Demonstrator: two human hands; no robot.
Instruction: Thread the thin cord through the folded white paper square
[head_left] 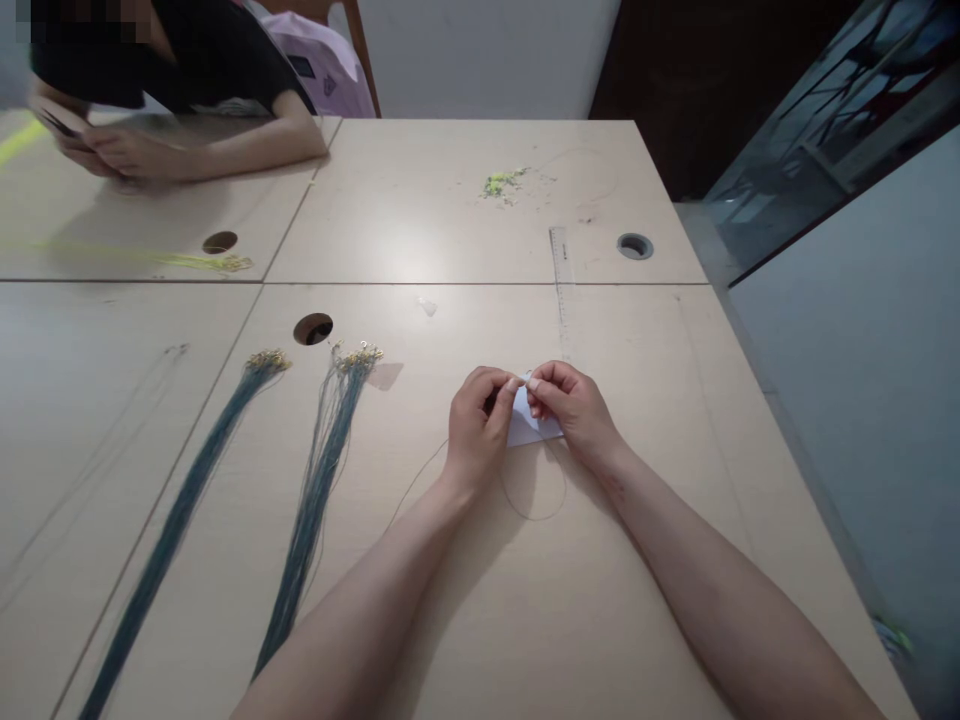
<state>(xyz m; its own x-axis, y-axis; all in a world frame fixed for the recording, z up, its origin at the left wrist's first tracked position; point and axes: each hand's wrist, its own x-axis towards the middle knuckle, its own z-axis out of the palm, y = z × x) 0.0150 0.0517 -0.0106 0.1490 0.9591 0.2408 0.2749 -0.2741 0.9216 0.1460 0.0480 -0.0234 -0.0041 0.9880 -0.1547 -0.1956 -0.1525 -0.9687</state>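
Observation:
My left hand and my right hand meet fingertip to fingertip over a small white card on the table. Both are closed in a pinch. A thin dark cord loops down below the card, and another stretch of it runs out left from beneath my left hand, so the pinched part seems to be this cord. What exactly sits between the fingertips is too small to make out. To the left lie two bundles of dark teal cords, a nearer bundle and a farther bundle, both with gold-coloured metal ends.
A clear ruler lies beyond my hands. Yellow-green scraps are scattered farther back. Cable holes pierce the joined tables. Across at the upper left sits another person, forearms on the table, near yellow cords.

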